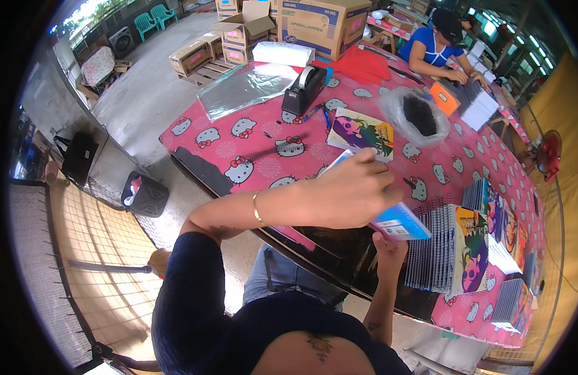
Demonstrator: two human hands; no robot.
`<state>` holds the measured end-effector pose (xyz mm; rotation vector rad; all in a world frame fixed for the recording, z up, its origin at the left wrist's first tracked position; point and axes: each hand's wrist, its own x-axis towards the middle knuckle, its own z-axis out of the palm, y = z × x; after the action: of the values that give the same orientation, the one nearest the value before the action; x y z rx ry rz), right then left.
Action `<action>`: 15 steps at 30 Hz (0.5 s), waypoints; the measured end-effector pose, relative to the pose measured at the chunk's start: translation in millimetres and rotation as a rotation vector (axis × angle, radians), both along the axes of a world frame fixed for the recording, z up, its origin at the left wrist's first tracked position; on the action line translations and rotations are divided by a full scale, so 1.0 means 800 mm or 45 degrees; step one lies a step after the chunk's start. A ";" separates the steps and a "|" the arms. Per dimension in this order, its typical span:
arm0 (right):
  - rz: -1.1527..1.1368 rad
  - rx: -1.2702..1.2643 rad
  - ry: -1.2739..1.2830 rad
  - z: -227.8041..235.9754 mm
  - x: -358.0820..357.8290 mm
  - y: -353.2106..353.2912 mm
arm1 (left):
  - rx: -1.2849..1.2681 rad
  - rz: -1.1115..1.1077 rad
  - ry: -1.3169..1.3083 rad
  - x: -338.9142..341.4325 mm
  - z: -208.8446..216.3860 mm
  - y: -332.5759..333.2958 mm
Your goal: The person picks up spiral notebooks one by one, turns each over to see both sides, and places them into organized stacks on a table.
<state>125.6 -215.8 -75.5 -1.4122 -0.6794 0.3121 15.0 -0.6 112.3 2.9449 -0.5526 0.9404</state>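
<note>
A spiral notebook (403,224) with a blue and white cover is tilted over the table's near edge. My right hand (389,247) holds it from below, thumb at its lower edge. My left hand (358,190) reaches across over the notebook with its fingers curled closed; what they pinch is hidden. Close to my right hand, a stack of notebooks (430,250) stands with the wire coils showing, and a colourful cover (470,250) faces out at its right end. Beyond my left hand, another notebook (362,133) with a yellow and purple cover lies flat.
On the pink printed tablecloth (207,137) are a black tape dispenser (303,90), clear plastic sheets (245,87), a loose wire coil (273,149) and a plastic bag of dark material (420,115). More notebooks (513,303) stand right. A co-worker (436,47) handles notebooks at far right. Cartons (320,28) stand behind.
</note>
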 end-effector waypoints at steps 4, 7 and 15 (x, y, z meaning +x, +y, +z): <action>0.069 0.095 0.002 0.031 -0.015 0.011 | -0.085 0.233 -0.070 -0.037 -0.099 0.011; 0.094 0.074 0.031 0.017 -0.028 0.030 | -0.958 0.437 -0.423 -0.061 -0.149 0.019; 0.001 0.019 -0.030 -0.009 0.002 0.020 | -1.071 0.910 -0.087 -0.023 -0.231 0.145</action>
<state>126.9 -199.8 -82.5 -1.4034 -0.7000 0.2910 -3.1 115.2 -72.5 2.2877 0.7770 0.9598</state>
